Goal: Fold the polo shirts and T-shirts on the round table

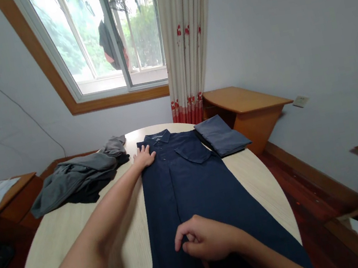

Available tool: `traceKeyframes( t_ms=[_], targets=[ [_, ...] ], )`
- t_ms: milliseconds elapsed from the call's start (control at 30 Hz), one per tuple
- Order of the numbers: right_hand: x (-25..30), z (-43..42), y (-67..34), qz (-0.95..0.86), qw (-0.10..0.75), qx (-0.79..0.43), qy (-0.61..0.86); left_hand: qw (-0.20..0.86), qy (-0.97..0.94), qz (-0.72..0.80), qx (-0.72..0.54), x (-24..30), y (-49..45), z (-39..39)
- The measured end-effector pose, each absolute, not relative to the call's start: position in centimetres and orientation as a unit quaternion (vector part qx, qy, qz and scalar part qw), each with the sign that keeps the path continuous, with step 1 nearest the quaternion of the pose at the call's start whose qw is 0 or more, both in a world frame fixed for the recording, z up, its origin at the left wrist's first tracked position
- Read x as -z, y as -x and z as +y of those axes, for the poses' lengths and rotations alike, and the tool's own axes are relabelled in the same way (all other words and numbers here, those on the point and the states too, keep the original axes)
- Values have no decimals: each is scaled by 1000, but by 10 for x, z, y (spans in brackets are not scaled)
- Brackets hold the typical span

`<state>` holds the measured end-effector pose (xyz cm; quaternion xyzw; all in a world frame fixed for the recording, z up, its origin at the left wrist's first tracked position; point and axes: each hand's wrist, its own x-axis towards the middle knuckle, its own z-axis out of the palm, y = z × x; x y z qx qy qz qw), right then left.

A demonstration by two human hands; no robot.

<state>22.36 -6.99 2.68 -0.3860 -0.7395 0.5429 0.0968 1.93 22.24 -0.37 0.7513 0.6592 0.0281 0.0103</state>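
At far left on the round table (44,257), a rumpled heap of grey and black clothes (75,175) lies. Next, the left hand (144,156) presses the far left edge of the navy polo shirt (202,187), fingers spread flat. The shirt lies lengthwise, collar far, one sleeve (196,150) turned inward (a folding step, I judge); the next move calls for keeping that edge straight. Over its near part, the right hand (209,237) curls its fingers; whether they pinch cloth, I cannot tell. Far right sits a folded dark garment (222,135).

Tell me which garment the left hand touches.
The collared navy shirt, spread out under the left hand; the rumpled grey pile and folded bundle lie to either side, untouched by that hand.
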Motion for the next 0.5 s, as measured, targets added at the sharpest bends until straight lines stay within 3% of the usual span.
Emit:
traceKeyframes(
  t_ms=[100,233,400,500],
  targets=[
    [-23,-66,-221,-727,84,-558,391,57,-742,667,-16,14,-17,232],
    [-27,-49,-217,-727,43,-559,396,45,-741,670,-3,16,-9,256],
    [-36,-15,-209,-781,15,-488,390,36,-729,683,10,13,5,294],
    [-36,-2,-205,-810,42,-425,402,36,-720,692,22,12,14,317]
  ],
)
